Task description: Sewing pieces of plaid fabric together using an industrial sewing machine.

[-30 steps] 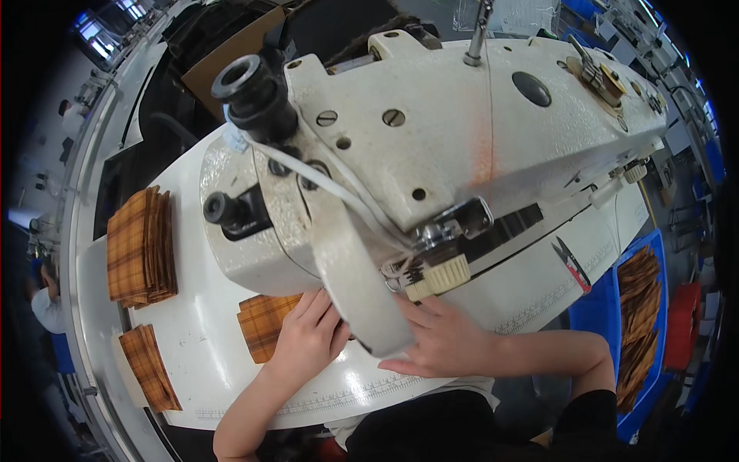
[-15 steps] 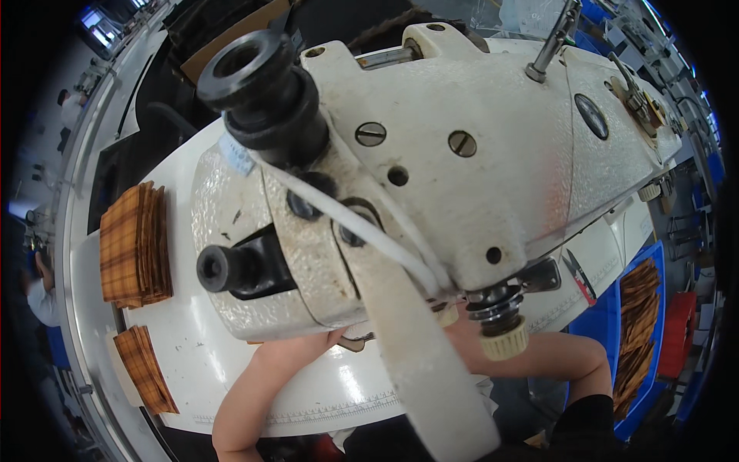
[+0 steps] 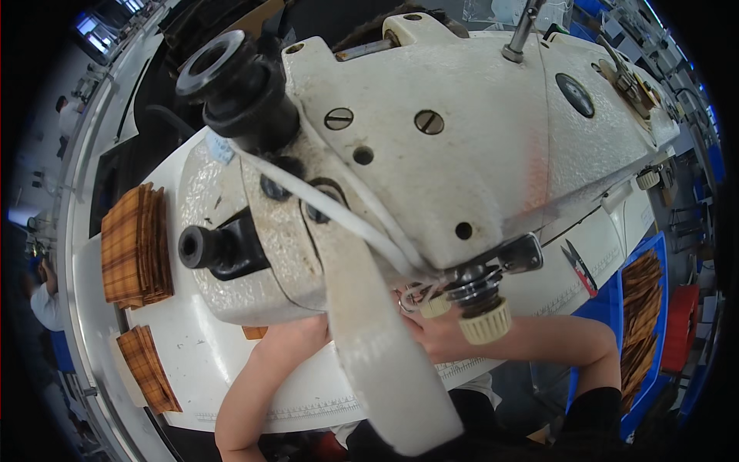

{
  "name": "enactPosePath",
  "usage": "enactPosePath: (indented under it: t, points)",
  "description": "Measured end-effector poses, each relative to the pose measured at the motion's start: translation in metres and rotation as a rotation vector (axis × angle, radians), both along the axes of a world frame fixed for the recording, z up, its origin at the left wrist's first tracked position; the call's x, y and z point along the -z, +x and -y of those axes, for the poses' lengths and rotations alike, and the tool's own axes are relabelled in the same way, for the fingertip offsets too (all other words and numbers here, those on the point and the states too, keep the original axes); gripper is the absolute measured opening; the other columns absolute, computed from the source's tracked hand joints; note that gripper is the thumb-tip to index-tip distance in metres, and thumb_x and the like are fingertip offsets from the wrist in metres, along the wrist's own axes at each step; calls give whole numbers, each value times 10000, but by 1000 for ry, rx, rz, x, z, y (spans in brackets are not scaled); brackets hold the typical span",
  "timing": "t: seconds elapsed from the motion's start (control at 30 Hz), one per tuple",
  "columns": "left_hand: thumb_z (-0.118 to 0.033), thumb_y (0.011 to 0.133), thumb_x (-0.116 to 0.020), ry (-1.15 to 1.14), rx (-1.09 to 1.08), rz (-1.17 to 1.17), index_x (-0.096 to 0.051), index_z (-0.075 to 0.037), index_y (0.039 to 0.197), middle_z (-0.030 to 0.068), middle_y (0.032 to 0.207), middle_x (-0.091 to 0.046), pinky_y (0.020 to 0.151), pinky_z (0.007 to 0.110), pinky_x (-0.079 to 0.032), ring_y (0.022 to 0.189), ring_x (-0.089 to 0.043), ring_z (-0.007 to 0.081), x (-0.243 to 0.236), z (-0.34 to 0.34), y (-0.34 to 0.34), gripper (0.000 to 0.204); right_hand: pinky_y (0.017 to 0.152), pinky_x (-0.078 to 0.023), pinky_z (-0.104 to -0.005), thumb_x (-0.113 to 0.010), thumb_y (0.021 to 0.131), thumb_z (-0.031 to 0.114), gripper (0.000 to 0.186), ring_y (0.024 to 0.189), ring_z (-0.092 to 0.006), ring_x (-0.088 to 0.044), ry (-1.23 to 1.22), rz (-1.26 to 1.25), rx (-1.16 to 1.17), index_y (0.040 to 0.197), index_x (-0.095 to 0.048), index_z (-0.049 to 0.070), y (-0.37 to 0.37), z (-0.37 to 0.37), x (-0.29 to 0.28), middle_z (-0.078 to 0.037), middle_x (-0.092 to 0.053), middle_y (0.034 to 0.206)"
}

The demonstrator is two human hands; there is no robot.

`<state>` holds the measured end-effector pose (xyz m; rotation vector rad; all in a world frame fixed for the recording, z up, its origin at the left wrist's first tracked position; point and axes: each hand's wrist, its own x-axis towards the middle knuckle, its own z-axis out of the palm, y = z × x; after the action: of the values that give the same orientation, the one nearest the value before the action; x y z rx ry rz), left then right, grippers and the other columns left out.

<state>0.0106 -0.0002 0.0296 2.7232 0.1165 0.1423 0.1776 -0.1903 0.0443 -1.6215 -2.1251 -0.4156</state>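
A white sewing machine head (image 3: 400, 154) fills the middle of the view and covers much of the work area. My left hand (image 3: 309, 333) lies low on the white table, partly behind the machine's pale lever (image 3: 377, 369); its fingers are hidden. A corner of an orange-brown fabric piece (image 3: 254, 332) peeks out beside that wrist. From the right, my right hand (image 3: 437, 339) reaches in under the ribbed cream tension knob (image 3: 486, 321). Its fingers are mostly hidden by the lever and thread parts, so any cloth in them cannot be seen.
On the left stand a tall stack of orange-brown plaid pieces (image 3: 135, 246) and a smaller stack (image 3: 148, 369). Red-handled thread snips (image 3: 580, 269) lie right of the machine. A blue bin (image 3: 660, 308) holds more plaid pieces. A printed ruler (image 3: 308, 408) runs along the table's front edge.
The machine sits slightly further left and higher in the view. My right hand shows more, nearer the left hand. The orange-brown piece beside my left wrist shows more.
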Motion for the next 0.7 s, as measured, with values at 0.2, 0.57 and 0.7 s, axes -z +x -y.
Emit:
enactPosePath:
  t: [0.2, 0.57, 0.7]
  points:
    - [-167, 899, -654, 9, -45, 58, -672, -88, 1032, 36, 967, -678, 754, 320, -520, 885, -651, 191, -14, 5, 3, 156, 1002, -425, -444, -625, 818, 283, 290, 990, -317, -599, 8, 9, 10, 728, -634, 8, 1, -2, 0, -162, -655, 854]
    - [27, 661, -690, -192, 96, 107, -656, -54, 1210, 105, 1097, -635, 875, 371, -514, 1013, -628, 251, -20, 11, 2, 556, 990, -435, -441, -626, 781, 256, 263, 1011, -308, -581, -17, -20, 39, 698, -639, 6, 10, -3, 5, -142, -652, 879]
    - [-14, 768, -702, -144, 16, 77, -627, -68, 1220, 84, 1123, -627, 892, 359, -502, 1027, -606, 218, -23, -2, -5, 462, 991, -428, -442, -657, 723, 273, 290, 1034, -289, -540, -158, -155, 37, 738, -647, -16, 12, -11, 6, -118, -611, 930]
